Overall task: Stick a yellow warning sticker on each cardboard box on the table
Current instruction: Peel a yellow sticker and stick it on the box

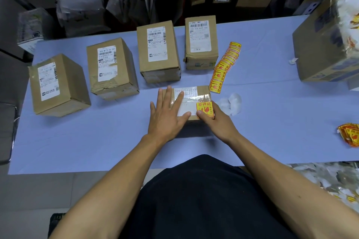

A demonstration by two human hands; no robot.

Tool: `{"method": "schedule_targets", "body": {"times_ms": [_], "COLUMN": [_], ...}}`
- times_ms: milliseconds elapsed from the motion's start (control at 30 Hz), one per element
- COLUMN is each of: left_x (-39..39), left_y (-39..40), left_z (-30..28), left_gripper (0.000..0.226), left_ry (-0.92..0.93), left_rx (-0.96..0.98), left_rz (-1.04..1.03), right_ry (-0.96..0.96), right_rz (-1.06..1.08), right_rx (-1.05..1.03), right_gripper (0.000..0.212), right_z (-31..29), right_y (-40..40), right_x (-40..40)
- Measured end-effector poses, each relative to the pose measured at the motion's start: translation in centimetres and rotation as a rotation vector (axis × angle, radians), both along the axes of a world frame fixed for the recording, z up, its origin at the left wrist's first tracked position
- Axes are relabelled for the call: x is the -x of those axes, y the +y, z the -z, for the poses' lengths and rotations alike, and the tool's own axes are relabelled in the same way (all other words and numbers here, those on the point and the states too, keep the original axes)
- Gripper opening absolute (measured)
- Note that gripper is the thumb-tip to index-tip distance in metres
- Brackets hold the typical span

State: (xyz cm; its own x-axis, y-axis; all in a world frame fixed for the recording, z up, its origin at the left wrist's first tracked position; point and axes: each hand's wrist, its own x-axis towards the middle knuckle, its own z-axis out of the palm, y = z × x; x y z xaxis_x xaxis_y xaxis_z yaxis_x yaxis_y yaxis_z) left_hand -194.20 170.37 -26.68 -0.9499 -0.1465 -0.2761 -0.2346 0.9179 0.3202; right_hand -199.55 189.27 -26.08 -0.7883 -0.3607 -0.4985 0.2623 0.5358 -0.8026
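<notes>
A small cardboard box [202, 91] lies in front of me on the blue table [272, 112]. A yellow warning sticker [205, 109] sits on its near right corner. My left hand [167, 116] rests flat on the box's top, fingers spread. My right hand [215, 120] grips the box's near right corner, thumb on the sticker's lower edge. Several taller boxes stand in a row behind: far left [56, 85], second [110, 68], third [158, 52], fourth [201, 42]. None shows a yellow sticker. A strip of yellow stickers [225, 64] lies right of the fourth box.
A big open carton [326, 44] stands at the table's right end. Crumpled white backing paper [231, 103] lies just right of the small box. A loose heap of yellow stickers [349, 134] sits at the right edge. Dark shelves with parcels run behind the table.
</notes>
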Motion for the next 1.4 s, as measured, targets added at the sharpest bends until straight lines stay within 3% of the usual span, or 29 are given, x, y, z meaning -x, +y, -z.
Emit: {"method": "schedule_targets", "body": {"times_ms": [100, 167, 267, 333, 467, 700, 833, 967, 1167, 1400], "left_x": [0.0, 0.1, 0.8, 1.1, 0.9, 3.3, 8.0, 12.5, 18.3, 23.4], "left_y": [-0.1, -0.5, -1.2, -1.4, -1.3, -0.3, 3.0, 7.8, 14.8, 19.1], "left_z": [-0.1, -0.1, 0.2, 0.5, 1.0, -2.4, -4.8, -5.4, -4.1, -1.7], "left_gripper": [0.073, 0.073, 0.074, 0.067, 0.051, 0.03, 0.035, 0.035, 0.027, 0.025], "left_ry": [0.118, 0.209, 0.085, -0.03, -0.045, 0.095, 0.149, 0.096, -0.017, -0.089], "left_rx": [-0.176, -0.362, -0.721, -0.894, -0.934, -1.014, -1.071, -1.121, -1.067, -1.035], "left_rz": [-0.134, -0.392, -0.805, -0.923, -0.885, -0.792, -0.696, -0.594, -0.507, -0.534], "right_ry": [-0.052, -0.103, -0.158, -0.159, -0.131, -0.026, 0.045, 0.055, 0.043, -0.019], "right_rz": [0.084, 0.178, 0.201, 0.185, 0.173, 0.222, 0.309, 0.422, 0.522, 0.535], "right_rx": [0.061, 0.105, 0.112, 0.107, 0.103, 0.143, 0.169, 0.151, 0.101, 0.059], "right_gripper": [0.055, 0.065, 0.062, 0.055, 0.052, 0.051, 0.039, 0.039, 0.022, 0.028], "right_z": [0.2, 0.1, 0.2, 0.4, 0.6, -2.2, -4.2, -4.9, -3.9, -1.4], "right_y": [-0.3, -0.9, -1.8, -2.3, -2.6, -0.8, 2.9, 7.9, 15.0, 19.1], "right_x": [0.4, 1.1, 1.9, 2.0, 1.8, 3.5, 6.6, 9.2, 12.8, 17.6]}}
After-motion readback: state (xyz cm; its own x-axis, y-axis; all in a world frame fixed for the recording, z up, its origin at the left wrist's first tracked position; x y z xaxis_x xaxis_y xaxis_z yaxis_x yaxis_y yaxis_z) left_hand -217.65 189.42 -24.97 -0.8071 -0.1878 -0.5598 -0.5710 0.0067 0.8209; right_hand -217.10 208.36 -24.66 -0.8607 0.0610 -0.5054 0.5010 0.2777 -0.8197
